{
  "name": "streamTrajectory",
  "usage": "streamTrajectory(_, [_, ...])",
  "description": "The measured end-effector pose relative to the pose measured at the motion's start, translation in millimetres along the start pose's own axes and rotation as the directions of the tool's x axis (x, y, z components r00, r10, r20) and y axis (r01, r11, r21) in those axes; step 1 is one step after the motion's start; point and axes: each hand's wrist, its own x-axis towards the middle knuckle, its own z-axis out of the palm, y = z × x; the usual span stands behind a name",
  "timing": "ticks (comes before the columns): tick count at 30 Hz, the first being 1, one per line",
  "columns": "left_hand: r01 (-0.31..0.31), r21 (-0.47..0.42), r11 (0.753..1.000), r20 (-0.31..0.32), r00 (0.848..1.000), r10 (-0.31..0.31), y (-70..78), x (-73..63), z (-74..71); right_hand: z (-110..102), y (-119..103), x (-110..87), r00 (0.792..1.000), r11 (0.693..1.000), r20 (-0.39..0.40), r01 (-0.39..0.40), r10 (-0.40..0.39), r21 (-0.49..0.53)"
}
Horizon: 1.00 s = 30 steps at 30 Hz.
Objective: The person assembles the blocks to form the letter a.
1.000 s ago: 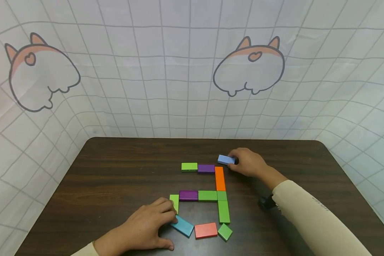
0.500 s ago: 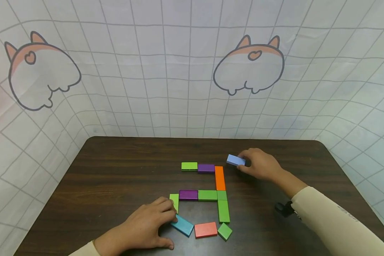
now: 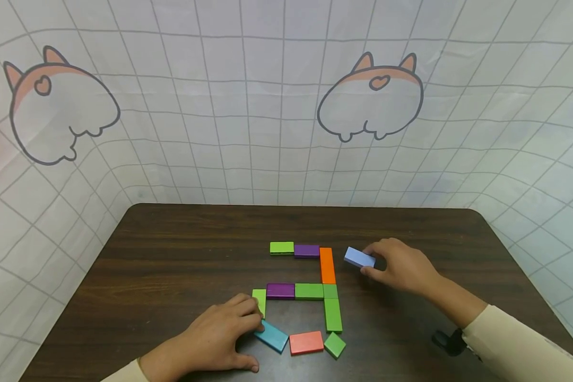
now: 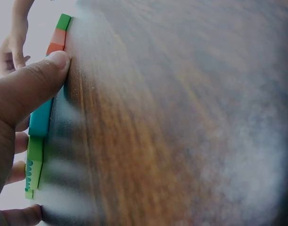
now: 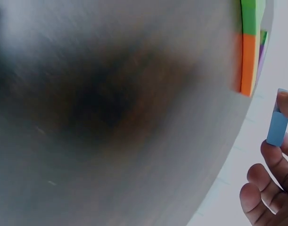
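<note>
My right hand [image 3: 403, 265] pinches a light blue block [image 3: 359, 257] between thumb and fingers, to the right of the orange block [image 3: 327, 265]. In the right wrist view the same blue block [image 5: 277, 127] shows above the table's surface. My left hand [image 3: 224, 334] rests on the table at lower left, fingers relaxed and thumb spread apart. Its fingertips touch the teal block [image 3: 273, 337] and the yellow-green block [image 3: 260, 301], covering part of each. Beside the teal block lie a coral block [image 3: 306, 343] and a small green square block [image 3: 335, 345], turned at an angle.
On the dark wood table [image 3: 186, 239], a top row joins a lime block [image 3: 281, 248] and a purple block [image 3: 307, 251] to the orange one. Lower, a purple block [image 3: 280, 291] and green block [image 3: 309, 291] meet a vertical green block [image 3: 333, 315]. A patterned white curtain [image 3: 219, 106] surrounds the table.
My right hand has moved the light blue block right and then nearer to me, away from the top row, and the block has turned slightly. The left hand has stayed in place.
</note>
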Motion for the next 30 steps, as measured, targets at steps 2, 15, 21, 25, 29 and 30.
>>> streamTrajectory(2, [0.001,0.001,1.0,-0.001,1.0,-0.001,0.2,0.2,0.0,-0.6,-3.5,-6.9,1.0,1.0,-0.001,0.001,-0.001,0.006])
streamTrajectory(15, [0.002,0.006,1.0,-0.013,1.0,-0.002,0.4,0.6,-0.1,7.0,-19.6,-49.3,0.999,0.999,0.021,0.025,-0.026,0.043])
streamTrajectory(21, [0.015,-0.009,1.0,0.012,1.0,-0.015,0.9,0.9,-0.9,11.2,-25.7,-67.5,0.999,0.998,0.011,0.041,-0.042,0.056])
streamTrajectory(25, [0.027,-0.019,0.999,0.027,0.999,-0.027,1.3,0.9,-1.0,12.5,-30.6,-77.6,0.997,0.995,0.003,0.072,-0.072,0.063])
streamTrajectory(29, [0.034,-0.021,0.999,0.034,0.999,-0.033,1.2,0.9,-0.9,13.5,-36.4,-85.5,0.995,0.993,-0.011,0.1,-0.099,0.071])
streamTrajectory(30, [0.033,-0.021,0.999,0.034,0.999,-0.032,1.1,0.9,-0.8,13.8,-37.7,-87.1,0.995,0.992,-0.009,0.104,-0.103,0.074])
